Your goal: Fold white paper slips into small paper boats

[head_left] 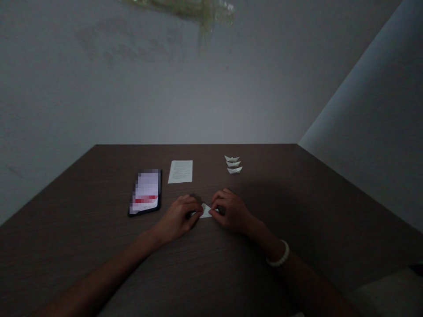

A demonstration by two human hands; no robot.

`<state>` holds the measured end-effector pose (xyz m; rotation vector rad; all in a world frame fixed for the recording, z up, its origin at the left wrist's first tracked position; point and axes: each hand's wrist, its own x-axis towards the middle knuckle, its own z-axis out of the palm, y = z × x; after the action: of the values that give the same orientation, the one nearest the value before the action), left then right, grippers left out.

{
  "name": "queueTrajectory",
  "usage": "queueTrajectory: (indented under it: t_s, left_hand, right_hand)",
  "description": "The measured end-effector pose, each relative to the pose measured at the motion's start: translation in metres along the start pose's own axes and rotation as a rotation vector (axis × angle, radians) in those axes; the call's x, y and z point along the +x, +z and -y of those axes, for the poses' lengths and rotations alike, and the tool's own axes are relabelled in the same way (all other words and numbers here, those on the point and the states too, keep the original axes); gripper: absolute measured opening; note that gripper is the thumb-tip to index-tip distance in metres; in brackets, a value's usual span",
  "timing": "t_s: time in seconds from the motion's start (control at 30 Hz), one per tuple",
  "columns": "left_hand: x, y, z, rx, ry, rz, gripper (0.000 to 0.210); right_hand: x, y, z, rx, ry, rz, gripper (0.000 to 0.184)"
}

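Observation:
A small piece of folded white paper (pixel 205 211) lies low over the brown table, its pointed top showing between my hands. My left hand (pixel 181 215) pinches its left side between thumb and fingers. On the opposite side, my right hand (pixel 231 210) pinches the right edge in the same way; a pale beaded bracelet circles that wrist. My fingertips cover both ends of the paper. Beyond my right hand stand three small white paper boats (pixel 234 170), lined up one behind another.
A stack of printed paper sheets (pixel 180 171) lies behind my left hand. To its left is a phone (pixel 145 192) with a lit, blurred screen. The brown table (pixel 99 176) meets a grey wall (pixel 198 105) at the back, and another wall slants in on the right.

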<state>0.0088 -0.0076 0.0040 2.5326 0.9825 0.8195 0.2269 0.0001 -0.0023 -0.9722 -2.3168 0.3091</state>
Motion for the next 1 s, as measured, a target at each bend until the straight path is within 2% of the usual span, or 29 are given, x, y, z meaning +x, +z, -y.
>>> queueTrajectory:
  t_s: [0.5, 0.8, 1.0]
  left_hand:
    - [0.001, 0.002, 0.0, 0.002, -0.015, 0.025, 0.014]
    - [0.004, 0.007, -0.001, -0.009, -0.104, -0.005, 0.006]
    - [0.003, 0.011, 0.002, -0.013, -0.111, -0.025, 0.005]
  right_hand:
    - [0.001, 0.002, 0.0, -0.019, -0.004, 0.0, 0.007]
    - [0.0, 0.002, -0.001, -0.009, -0.007, -0.007, 0.007]
    - [0.002, 0.0, 0.002, -0.032, 0.009, 0.007, 0.008]
